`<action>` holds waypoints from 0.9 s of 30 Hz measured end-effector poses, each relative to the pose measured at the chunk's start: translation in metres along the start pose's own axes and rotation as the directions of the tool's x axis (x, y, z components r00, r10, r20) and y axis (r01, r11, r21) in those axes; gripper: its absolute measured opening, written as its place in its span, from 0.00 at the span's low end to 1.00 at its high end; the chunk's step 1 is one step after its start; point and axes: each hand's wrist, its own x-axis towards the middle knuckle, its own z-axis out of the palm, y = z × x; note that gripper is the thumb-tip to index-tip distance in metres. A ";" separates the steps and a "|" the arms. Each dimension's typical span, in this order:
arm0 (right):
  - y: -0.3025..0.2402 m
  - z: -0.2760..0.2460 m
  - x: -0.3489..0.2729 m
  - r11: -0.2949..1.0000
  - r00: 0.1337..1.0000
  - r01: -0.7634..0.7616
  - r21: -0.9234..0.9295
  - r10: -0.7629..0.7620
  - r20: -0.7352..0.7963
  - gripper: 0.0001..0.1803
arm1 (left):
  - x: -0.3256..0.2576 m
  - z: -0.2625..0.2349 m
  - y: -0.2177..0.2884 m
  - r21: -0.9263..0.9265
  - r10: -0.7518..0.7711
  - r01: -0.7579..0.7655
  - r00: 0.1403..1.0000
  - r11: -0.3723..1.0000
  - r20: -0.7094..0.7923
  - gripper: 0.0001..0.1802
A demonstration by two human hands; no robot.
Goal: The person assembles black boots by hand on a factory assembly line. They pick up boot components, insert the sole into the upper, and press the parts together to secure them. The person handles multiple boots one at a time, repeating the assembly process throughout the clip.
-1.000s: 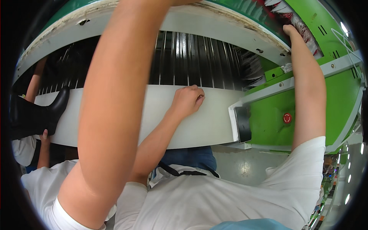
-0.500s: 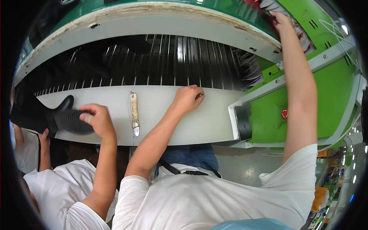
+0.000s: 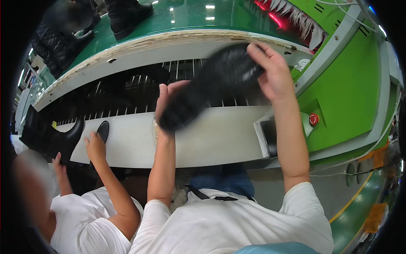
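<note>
A long black shoe sole (image 3: 207,86), smeared by motion, hangs tilted in front of me above the white ledge (image 3: 220,139). At its upper right end my right hand (image 3: 274,70) grips it, thumb on top and fingers at the edge. My left hand (image 3: 165,99) holds the lower left end, with its fingers partly hidden behind the sole. Partly covered by my left arm, a light-handled tool (image 3: 155,127) lies on the ledge.
To my left a co-worker's hand (image 3: 96,146) touches another black sole (image 3: 103,130); a black boot (image 3: 53,135) is beside it. Black boots (image 3: 127,17) stand on the green belt. A slatted roller bed (image 3: 241,100) lies beyond the ledge. A red button (image 3: 313,119) sits on the green panel.
My right hand has come back from the fringed opening at the far right and now grips a black sole. My left hand has left the ledge and holds its other end.
</note>
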 end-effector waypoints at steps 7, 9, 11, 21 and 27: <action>0.056 0.037 -0.038 0.960 0.998 -0.028 -0.278 0.041 0.040 0.14 | -0.030 0.055 0.019 0.300 0.158 -0.144 0.987 0.943 -0.021 0.11; 0.059 0.033 -0.042 0.937 0.999 0.040 -0.346 -0.028 0.038 0.12 | -0.032 0.054 0.016 0.300 0.180 -0.154 0.982 0.941 -0.061 0.11; 0.070 0.032 -0.042 0.981 0.999 0.014 -0.191 -0.005 0.052 0.12 | -0.032 0.052 0.017 0.293 0.169 -0.138 0.982 0.946 -0.083 0.11; 0.154 -0.013 0.003 0.888 0.936 -0.346 -0.302 0.350 -0.041 0.37 | -0.015 -0.019 -0.048 0.224 -0.094 0.140 0.975 0.965 -0.203 0.16; 0.221 -0.275 0.094 -0.424 0.866 -0.357 -0.833 0.186 -0.465 0.54 | -0.017 -0.043 -0.067 0.158 -0.167 0.205 0.960 0.966 -0.225 0.15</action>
